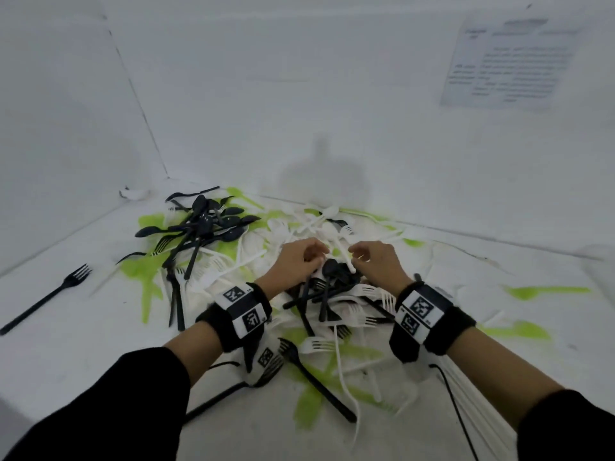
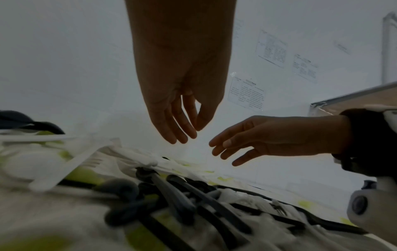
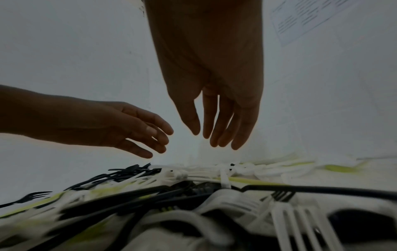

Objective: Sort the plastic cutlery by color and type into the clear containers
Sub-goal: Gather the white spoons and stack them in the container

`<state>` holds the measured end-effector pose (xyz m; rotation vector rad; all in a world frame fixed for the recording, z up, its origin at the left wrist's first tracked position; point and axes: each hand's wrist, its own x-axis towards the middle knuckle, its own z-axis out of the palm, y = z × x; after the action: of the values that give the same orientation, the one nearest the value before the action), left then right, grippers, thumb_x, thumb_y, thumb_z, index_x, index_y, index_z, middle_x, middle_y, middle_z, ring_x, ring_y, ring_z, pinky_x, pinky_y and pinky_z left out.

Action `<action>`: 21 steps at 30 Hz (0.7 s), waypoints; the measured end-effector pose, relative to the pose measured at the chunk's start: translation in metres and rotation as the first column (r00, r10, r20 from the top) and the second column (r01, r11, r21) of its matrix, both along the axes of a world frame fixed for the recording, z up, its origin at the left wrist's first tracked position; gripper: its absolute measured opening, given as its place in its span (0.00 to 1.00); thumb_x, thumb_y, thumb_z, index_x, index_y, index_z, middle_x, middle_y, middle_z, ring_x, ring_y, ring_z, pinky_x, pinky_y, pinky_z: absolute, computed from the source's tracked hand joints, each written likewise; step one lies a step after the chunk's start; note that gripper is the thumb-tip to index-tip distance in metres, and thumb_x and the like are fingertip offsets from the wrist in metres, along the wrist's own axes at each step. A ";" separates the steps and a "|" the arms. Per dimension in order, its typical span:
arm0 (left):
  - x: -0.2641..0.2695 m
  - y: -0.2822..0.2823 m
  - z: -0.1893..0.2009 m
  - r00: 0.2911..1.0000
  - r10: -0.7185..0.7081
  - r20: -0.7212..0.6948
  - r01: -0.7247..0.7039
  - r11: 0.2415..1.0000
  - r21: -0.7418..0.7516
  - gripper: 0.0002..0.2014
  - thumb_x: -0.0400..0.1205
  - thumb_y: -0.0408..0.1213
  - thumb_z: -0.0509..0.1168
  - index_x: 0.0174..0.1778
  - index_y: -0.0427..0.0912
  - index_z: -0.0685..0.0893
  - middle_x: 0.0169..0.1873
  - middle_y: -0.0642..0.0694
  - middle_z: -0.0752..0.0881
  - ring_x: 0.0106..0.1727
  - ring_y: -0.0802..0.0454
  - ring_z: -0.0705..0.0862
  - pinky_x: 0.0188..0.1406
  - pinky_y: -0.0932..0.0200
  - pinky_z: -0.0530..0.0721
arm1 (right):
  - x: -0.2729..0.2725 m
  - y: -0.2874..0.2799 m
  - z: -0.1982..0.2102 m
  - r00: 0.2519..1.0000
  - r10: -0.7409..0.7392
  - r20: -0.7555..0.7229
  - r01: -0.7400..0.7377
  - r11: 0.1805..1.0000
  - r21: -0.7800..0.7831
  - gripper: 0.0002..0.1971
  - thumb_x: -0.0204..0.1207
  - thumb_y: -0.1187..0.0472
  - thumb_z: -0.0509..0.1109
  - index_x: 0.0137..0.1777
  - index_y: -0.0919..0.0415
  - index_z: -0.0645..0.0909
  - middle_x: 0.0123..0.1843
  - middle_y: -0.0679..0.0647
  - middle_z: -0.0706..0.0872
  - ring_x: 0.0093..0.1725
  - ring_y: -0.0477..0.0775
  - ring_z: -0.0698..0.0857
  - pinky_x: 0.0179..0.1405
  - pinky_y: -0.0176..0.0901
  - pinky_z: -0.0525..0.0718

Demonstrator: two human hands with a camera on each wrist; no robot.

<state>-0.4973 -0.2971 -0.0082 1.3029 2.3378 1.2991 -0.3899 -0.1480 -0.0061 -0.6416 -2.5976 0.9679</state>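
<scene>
Hovering, fingers loosely extended, gripping nothing: left hand (image 1: 297,261) at 11 o'clock, right hand (image 1: 379,261) at 1 o'clock, over mixed cutlery pile (image 1: 327,296).

Black sleeves (image 1: 109,404) are pushed up both forearms. Each wrist carries a black band (image 1: 436,322) with a white block printed with square black-and-white markers (image 1: 240,304). A thin black cable (image 1: 457,410) trails from the right band.

Black, white and green plastic cutlery (image 1: 319,294) lies tangled in a heap; black spoons (image 1: 213,221) clustered behind-left.
</scene>
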 end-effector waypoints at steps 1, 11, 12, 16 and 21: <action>-0.008 0.005 0.000 1.000 -0.010 -0.003 0.010 1.000 -0.006 0.08 0.78 0.23 0.64 0.50 0.33 0.84 0.40 0.48 0.84 0.37 0.69 0.81 0.41 0.79 0.77 | -0.011 0.004 0.000 1.000 -0.012 0.004 0.012 1.000 0.003 0.14 0.72 0.68 0.68 0.58 0.64 0.85 0.53 0.59 0.88 0.54 0.57 0.85 0.53 0.38 0.75; -0.094 0.033 -0.011 0.993 -0.118 0.032 0.119 0.993 -0.014 0.07 0.78 0.25 0.66 0.49 0.35 0.85 0.40 0.47 0.86 0.38 0.67 0.82 0.43 0.78 0.77 | -0.097 0.021 -0.019 0.977 -0.103 0.186 0.092 0.994 0.065 0.13 0.73 0.64 0.68 0.57 0.64 0.83 0.56 0.62 0.86 0.60 0.60 0.82 0.56 0.44 0.75; -0.104 0.033 -0.010 0.993 -0.114 0.027 0.115 0.993 -0.002 0.07 0.78 0.25 0.66 0.48 0.35 0.86 0.40 0.47 0.86 0.37 0.68 0.83 0.42 0.79 0.77 | -0.103 0.023 -0.020 0.965 -0.109 0.240 0.089 0.992 0.090 0.15 0.74 0.62 0.69 0.60 0.65 0.81 0.58 0.62 0.84 0.62 0.61 0.80 0.57 0.44 0.75; -0.142 0.028 -0.007 0.995 -0.098 0.014 0.098 0.995 0.027 0.09 0.76 0.20 0.64 0.47 0.33 0.85 0.41 0.43 0.87 0.36 0.77 0.82 0.42 0.82 0.76 | -0.115 0.029 -0.023 0.918 -0.125 0.375 0.080 0.988 0.134 0.19 0.73 0.63 0.70 0.63 0.62 0.77 0.63 0.62 0.81 0.63 0.61 0.79 0.57 0.46 0.76; -0.192 0.017 -0.008 0.996 0.078 -0.045 -0.084 0.987 -0.140 0.12 0.75 0.20 0.62 0.52 0.32 0.84 0.51 0.36 0.86 0.41 0.56 0.82 0.44 0.72 0.77 | -0.111 0.030 -0.020 0.954 -0.148 0.262 0.149 0.989 0.017 0.14 0.69 0.68 0.73 0.55 0.64 0.84 0.49 0.61 0.88 0.55 0.57 0.85 0.49 0.39 0.76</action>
<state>-0.6897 -0.2803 -0.0158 1.2125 2.4832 1.1146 -0.5012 -0.1180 -0.0261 -1.0136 -2.7218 0.8929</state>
